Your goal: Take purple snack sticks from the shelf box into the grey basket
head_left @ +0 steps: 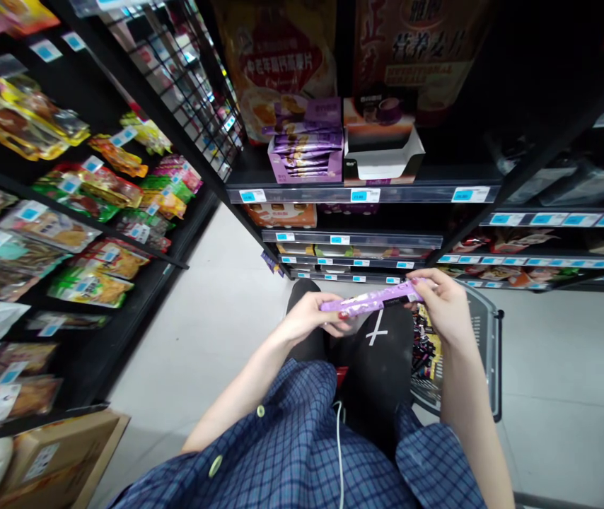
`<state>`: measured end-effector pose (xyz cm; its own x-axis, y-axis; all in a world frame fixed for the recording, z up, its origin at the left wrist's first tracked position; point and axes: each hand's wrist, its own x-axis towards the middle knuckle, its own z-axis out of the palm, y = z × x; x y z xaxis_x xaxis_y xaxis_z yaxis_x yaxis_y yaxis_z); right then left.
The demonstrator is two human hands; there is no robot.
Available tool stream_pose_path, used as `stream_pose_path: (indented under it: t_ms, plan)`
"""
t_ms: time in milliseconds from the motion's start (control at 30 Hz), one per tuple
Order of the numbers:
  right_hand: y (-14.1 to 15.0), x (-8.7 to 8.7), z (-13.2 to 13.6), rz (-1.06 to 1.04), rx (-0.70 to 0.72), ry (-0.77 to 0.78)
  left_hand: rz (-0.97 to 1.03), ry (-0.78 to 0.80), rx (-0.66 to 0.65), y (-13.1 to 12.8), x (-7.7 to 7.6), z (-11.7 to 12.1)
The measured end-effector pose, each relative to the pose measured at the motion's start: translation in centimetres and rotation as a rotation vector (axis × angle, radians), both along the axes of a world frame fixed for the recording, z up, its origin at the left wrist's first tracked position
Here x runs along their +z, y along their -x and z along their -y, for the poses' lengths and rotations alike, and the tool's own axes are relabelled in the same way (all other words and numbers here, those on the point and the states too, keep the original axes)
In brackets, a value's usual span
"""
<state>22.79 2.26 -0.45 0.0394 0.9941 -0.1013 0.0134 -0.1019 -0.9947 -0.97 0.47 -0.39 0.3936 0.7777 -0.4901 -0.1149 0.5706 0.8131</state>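
Observation:
A long purple stick packet (368,302) is stretched between both hands above my knees. My left hand (315,314) pinches its left end, thumb on top. My right hand (440,300) grips the right end, which sits a little higher. Ahead on the shelf stands an open purple box (307,166) with similar purple packets stacked in it. Right of it is an open black and white carton (384,162) whose visible inside shows no packets. Below my right forearm, a grey basket (485,318) on the floor holds several small dark and yellow packets (425,346).
Large cereal bags (286,49) stand behind the boxes. A black shelf edge with price tags (366,194) runs across in front. On the left, a rack carries bagged snacks (95,283); a cardboard box (58,459) sits at lower left. A white cable (340,452) hangs down my shirt.

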Motion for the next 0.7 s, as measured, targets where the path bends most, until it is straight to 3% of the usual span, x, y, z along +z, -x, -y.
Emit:
stream_pose_path:
  t_ms: [67,133,300,467,567,633,700]
  plan:
    - [-0.5,-0.2,1.1,-0.023,0.008,0.001,-0.032,-0.055,0.178,0.6,0.1,-0.5]
    - [-0.5,-0.3,2.4,-0.040,0.006,0.030,-0.038,-0.092,0.275,0.9,0.2,-0.7]
    - [0.4,-1.1,5.4,-0.081,-0.057,0.078,-0.081,-0.182,0.326,0.7,0.0,-0.7]
    - [0.2,-3.0,7.6,-0.124,-0.056,0.148,-0.154,-0.201,0.230,0.5,-1.0,-0.4]
    - [-0.6,-4.6,8.7,-0.232,-0.088,0.219,-0.232,-0.277,0.100,0.4,-1.8,0.4]
    - [-1.1,-5.6,9.4,-0.297,-0.199,0.238,-0.309,-0.399,-0.018,0.3,-2.4,1.2]
    - [-1.1,-6.2,10.1,-0.410,-0.341,0.250,-0.414,-0.625,-0.074,0.1,-3.2,2.2]
